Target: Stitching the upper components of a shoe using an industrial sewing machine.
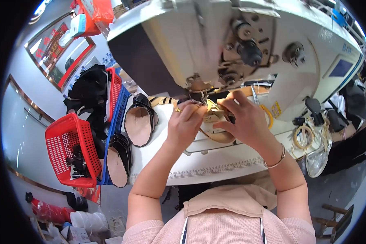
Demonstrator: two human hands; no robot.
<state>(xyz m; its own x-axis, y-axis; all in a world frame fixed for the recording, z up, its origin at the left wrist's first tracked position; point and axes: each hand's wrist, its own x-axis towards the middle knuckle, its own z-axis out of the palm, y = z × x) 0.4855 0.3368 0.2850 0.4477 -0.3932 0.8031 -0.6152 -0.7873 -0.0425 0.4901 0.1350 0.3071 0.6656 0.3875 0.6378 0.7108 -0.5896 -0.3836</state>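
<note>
Under the needle area of a large white sewing machine (313,77), both hands work close together. My left hand (186,124) is closed, its fingertips pinched beside the needle; what lies in them is too small to tell. My right hand (248,120) is bent with forefinger and thumb apart, its fingertips by a small yellow piece (212,106). Whether it grips that piece cannot be made out. A tan curved piece (221,137) hangs just below, between the two hands. The needle and its tip are mostly hidden by the machine head and my fingers.
Left of the machine stand black shoe uppers with pale insoles (137,127) on the white table (162,162). Beside them are a blue basket (117,122) and a red basket (73,150) with black pieces. Scissors (255,95) lie behind my right hand; tape rolls (303,136) hang at right.
</note>
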